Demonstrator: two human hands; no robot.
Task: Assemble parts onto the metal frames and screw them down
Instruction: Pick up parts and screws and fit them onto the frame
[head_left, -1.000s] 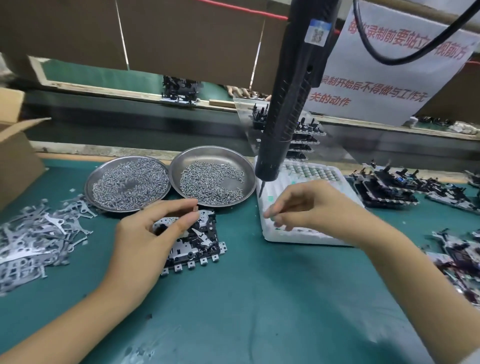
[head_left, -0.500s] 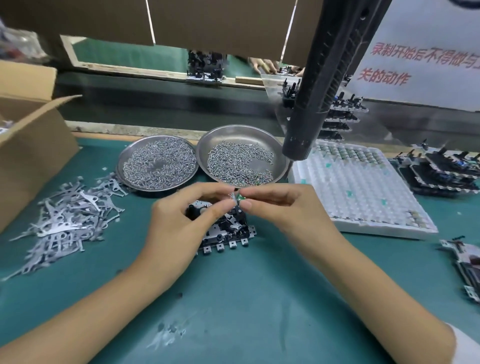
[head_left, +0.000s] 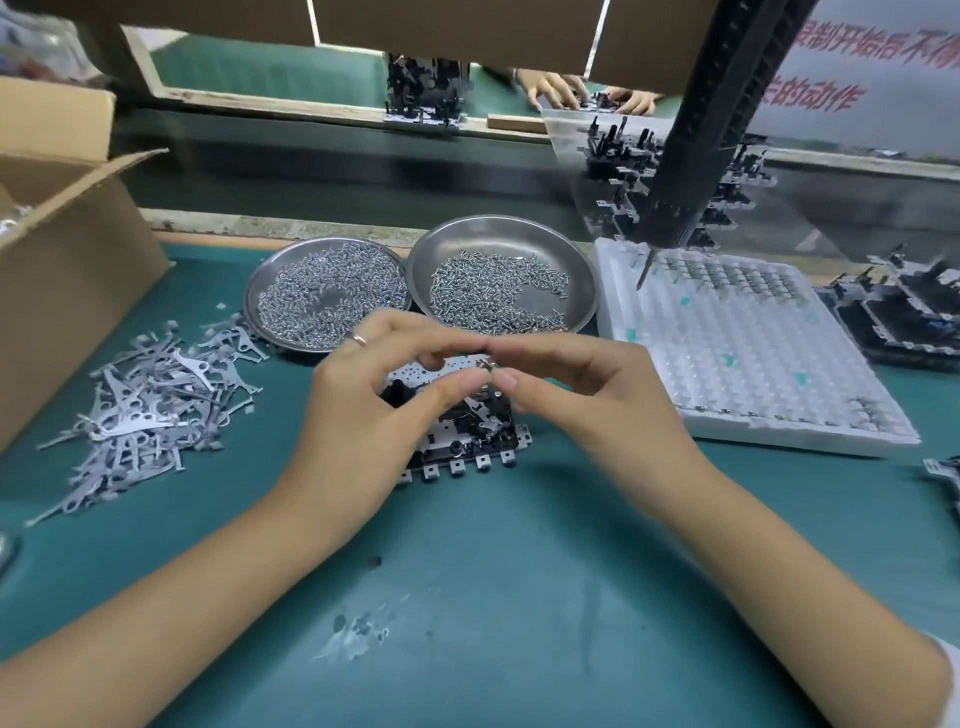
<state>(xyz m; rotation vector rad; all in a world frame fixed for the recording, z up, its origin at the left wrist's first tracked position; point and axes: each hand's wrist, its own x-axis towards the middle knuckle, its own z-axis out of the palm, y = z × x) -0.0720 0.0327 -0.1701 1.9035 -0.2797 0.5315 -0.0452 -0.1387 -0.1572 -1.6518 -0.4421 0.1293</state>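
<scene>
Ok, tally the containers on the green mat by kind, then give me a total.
Round metal dishes of screws: 2, the left dish and the right dish.
White plastic tray: 1.
Cardboard box: 1.
Total: 4.

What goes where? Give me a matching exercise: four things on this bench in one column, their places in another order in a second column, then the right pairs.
Things
1. pile of flat metal levers
2. white tray
3. metal frame
4. cardboard box

Places
A. at the far left edge, flap open
B. under both hands, mid-bench
C. right of the two screw dishes
D. loose on the mat, left of the hands

Pairs: 1-D, 2-C, 3-B, 4-A
</scene>
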